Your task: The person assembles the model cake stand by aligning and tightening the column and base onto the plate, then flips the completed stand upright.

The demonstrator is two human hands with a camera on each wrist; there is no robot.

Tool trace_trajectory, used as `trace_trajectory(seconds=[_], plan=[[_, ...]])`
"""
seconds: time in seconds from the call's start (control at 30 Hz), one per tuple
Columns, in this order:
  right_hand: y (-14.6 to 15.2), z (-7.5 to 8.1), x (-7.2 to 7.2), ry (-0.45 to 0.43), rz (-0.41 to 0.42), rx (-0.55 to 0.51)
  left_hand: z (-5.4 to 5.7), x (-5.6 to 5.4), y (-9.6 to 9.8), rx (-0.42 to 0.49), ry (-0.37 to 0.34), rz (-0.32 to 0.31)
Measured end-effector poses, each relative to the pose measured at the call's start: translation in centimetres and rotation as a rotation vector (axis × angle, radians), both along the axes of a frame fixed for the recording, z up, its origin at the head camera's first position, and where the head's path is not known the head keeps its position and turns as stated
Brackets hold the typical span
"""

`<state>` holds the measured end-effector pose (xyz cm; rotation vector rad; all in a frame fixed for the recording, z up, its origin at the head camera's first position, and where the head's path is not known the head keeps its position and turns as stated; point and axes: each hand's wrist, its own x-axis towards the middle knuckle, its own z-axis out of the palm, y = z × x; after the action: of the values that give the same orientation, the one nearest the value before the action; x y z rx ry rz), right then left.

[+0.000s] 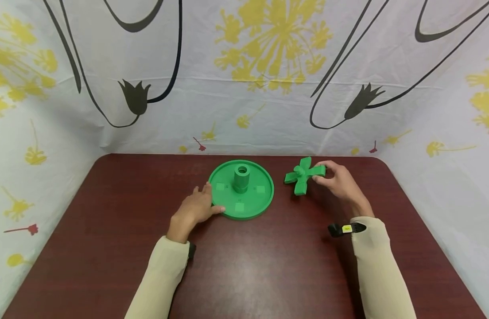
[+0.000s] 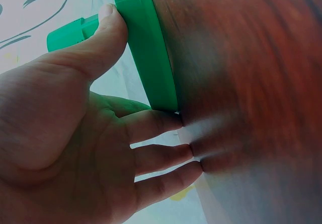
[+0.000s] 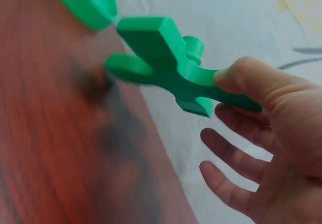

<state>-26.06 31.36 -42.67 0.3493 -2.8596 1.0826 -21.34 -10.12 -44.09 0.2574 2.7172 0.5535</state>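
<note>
A round green base with a raised rim and an upright hollow post lies flat on the table. My left hand rests against its left side. In the left wrist view, the thumb touches the rim, while the other fingers extend fairly straight down to the tabletop. To the right of the base, my right hand pinches one arm of a green cross-shaped piece between thumb and fingers. That piece has a short knob at its centre and is held tilted above the table.
The dark red-brown table has rounded far corners. A white cloth with yellow and grey flower prints hangs behind it and along both sides. A black strap with a yellow label sits at the right wrist.
</note>
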Motion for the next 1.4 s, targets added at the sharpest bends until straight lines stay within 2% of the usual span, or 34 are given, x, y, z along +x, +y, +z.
trace_trajectory(seconds=[0.13,0.3,0.63,0.9,1.07,1.2,1.3,1.4], plan=[[-1.1,0.7,0.0,0.039,0.02,-0.134,0.1,0.0,0.0,0.002,-0.001,-0.001],[-2.6,1.0,-0.2,0.027,0.071,-0.277,0.3,0.1,0.0,0.003,0.0,-0.004],[-6.2,1.4,-0.7,0.017,0.069,-0.605,0.3,0.1,-0.1,-0.011,0.003,-0.008],[-8.3,1.8,-0.7,-0.005,0.091,-0.78,0.2,0.1,0.0,-0.022,0.011,-0.018],[-9.7,2.1,-0.7,0.017,0.069,-0.859,0.3,0.2,-0.1,-0.025,0.01,-0.019],[-11.1,2.3,-0.7,0.091,0.088,-0.908,0.2,0.2,-0.1,-0.023,0.01,-0.016],[-12.0,2.4,-0.7,0.141,0.1,-0.885,0.2,0.2,-0.1,-0.012,0.008,-0.007],[-12.8,2.4,-0.6,0.148,0.095,-0.825,0.1,0.2,-0.1,0.007,0.005,0.005]])
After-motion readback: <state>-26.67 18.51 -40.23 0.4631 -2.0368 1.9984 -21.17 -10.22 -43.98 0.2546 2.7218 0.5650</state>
